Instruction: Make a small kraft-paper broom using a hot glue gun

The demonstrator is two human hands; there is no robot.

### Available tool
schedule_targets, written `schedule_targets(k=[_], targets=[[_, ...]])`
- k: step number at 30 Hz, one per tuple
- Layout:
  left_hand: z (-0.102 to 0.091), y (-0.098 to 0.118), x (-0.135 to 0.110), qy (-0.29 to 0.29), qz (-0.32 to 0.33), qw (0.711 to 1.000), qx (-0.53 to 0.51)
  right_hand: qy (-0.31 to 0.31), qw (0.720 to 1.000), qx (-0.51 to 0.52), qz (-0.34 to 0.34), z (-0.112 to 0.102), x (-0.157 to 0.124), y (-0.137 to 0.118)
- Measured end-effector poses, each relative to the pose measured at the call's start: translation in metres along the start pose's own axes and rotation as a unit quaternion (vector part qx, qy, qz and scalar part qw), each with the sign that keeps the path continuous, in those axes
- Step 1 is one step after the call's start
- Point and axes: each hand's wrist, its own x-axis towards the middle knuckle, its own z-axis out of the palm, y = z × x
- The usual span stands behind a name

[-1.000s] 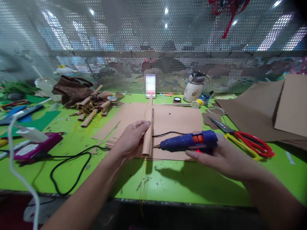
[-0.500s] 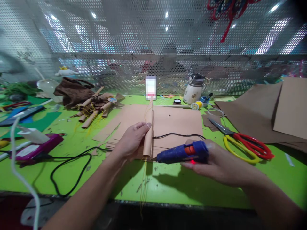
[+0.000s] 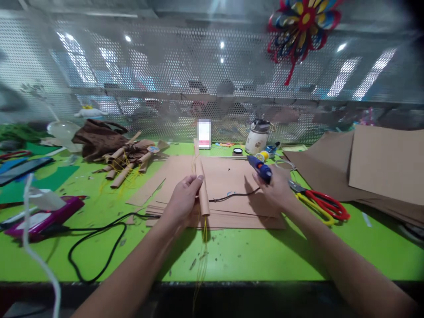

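My left hand (image 3: 182, 197) curls its fingers round a rolled brown paper tube (image 3: 202, 185) that lies on a stack of brown paper sheets (image 3: 232, 176). Yellow thread (image 3: 202, 247) hangs from the tube's near end over the table edge. My right hand (image 3: 276, 191) grips a blue hot glue gun (image 3: 259, 168), held up to the right of the tube with its nozzle pointing away toward the back. The gun's black cord (image 3: 232, 194) runs across the sheets.
Red and yellow scissors (image 3: 319, 205) lie right of my right hand. Large cardboard sheets (image 3: 380, 165) fill the right side. A pile of finished paper rolls (image 3: 127, 161) sits back left. A magenta object (image 3: 49, 212) and black cable (image 3: 96, 238) lie left. A perforated screen (image 3: 149, 79) backs the green table (image 3: 265, 251).
My right hand has lifted the glue gun from the tube's near end and carried it back and to the right. My head has tilted up. The left hand stays on the tube.
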Motion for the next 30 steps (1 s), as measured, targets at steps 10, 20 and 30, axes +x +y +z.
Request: schedule_targets(k=[10,20,30], targets=[[-0.001,-0.007,0.003,0.000,0.035,0.999,-0.020,-0.106,0.976,-0.177,-0.068,0.029,0.082,0.002],[-0.003,-0.012,0.006,-0.025,0.049,0.998,-0.017,-0.139,0.972,-0.139,-0.128,0.023,0.083,0.010],[0.003,-0.012,0.003,-0.039,0.094,0.995,-0.015,-0.162,0.963,0.177,-0.120,0.018,-0.027,-0.070]])
